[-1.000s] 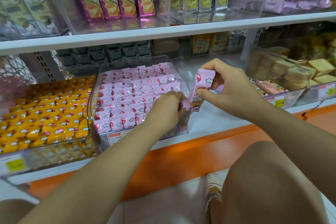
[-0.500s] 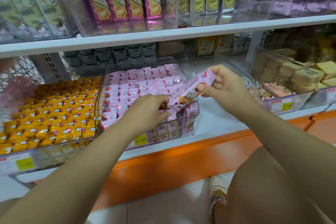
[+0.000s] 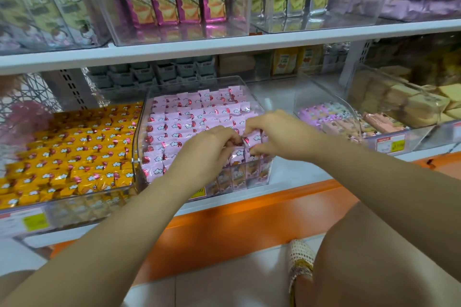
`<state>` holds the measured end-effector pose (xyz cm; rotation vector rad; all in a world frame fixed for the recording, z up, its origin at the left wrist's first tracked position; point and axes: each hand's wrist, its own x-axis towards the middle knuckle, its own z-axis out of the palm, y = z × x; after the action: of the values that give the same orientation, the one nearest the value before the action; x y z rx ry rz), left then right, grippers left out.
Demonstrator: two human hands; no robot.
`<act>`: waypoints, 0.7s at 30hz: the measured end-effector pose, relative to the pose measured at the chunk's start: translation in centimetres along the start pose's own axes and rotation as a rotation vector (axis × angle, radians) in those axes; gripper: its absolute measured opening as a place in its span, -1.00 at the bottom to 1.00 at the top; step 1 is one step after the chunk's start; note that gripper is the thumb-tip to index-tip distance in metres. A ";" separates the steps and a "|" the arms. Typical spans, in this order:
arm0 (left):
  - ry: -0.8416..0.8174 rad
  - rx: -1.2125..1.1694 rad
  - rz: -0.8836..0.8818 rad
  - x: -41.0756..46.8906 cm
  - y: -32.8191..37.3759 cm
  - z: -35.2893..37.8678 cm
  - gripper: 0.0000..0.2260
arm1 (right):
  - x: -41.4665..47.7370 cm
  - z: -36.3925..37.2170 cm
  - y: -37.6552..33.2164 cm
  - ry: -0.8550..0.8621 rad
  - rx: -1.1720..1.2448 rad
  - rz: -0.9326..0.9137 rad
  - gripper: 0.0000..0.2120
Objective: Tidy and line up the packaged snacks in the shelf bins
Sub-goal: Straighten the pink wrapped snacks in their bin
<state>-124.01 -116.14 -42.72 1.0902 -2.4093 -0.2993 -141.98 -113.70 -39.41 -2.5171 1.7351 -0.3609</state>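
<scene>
Lowered since the earlier frame, the packet (image 3: 252, 137) now sits at 5 o'clock in the bin (image 3: 250, 97), pinched by the right hand (image 3: 282, 136). Fingers of the left hand (image 3: 212, 148) curl into the row (image 3: 238, 157); grip cannot be told. Best: part neighbours, seat it upright, flush.

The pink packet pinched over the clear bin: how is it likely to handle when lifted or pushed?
Probably light: the right hand pinches the pink packet with fingertips alone. Its glossy wrapper looks slippery, so it may slide. Standing on end among neighbours in the clear bin, it likely tips if unsupported.
</scene>
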 end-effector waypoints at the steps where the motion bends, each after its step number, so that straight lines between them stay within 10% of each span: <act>1: 0.029 -0.027 0.003 -0.1 -0.2 0.2 -0.82 | -0.3 0.8 0.5 0.019 -0.023 -0.016 -0.71; 7: 0.186 -0.043 0.031 -0.5 -0.6 2.2 -0.85 | -1.6 4.9 1.3 0.251 -0.242 -0.146 -0.72; 21: -0.065 0.467 0.260 -1.9 -0.7 2.8 -0.61 | -5.2 4.5 2.2 0.275 -0.469 -0.168 -0.73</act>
<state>-123.89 -115.19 -46.08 0.9389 -2.7167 0.3367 -144.74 -110.07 -44.98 -3.0848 1.8922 -0.3589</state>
